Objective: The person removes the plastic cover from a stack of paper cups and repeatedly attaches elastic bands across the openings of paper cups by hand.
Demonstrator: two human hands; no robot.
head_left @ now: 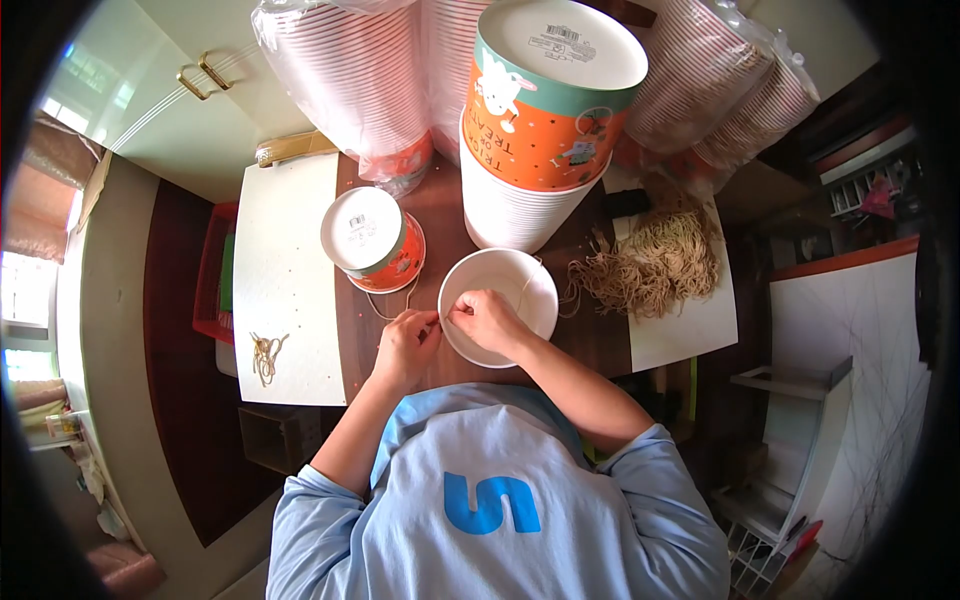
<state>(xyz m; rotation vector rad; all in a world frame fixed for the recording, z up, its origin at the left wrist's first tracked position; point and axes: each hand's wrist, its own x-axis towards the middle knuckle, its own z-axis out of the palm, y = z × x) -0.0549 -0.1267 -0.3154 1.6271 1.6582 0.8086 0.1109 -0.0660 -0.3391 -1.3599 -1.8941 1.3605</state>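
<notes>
We look from the wearer's head through one wide, round-edged view, facing forward and steeply down, close above the shirt [560, 450] and the counter [590, 340].

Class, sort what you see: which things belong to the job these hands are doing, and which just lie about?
Likely in the job:
open white bucket, at both hands
tan cord heap
tall bucket stack
upturned bucket with cord loop

Apparently just lying about:
red crate
small cord tangle, left
</notes>
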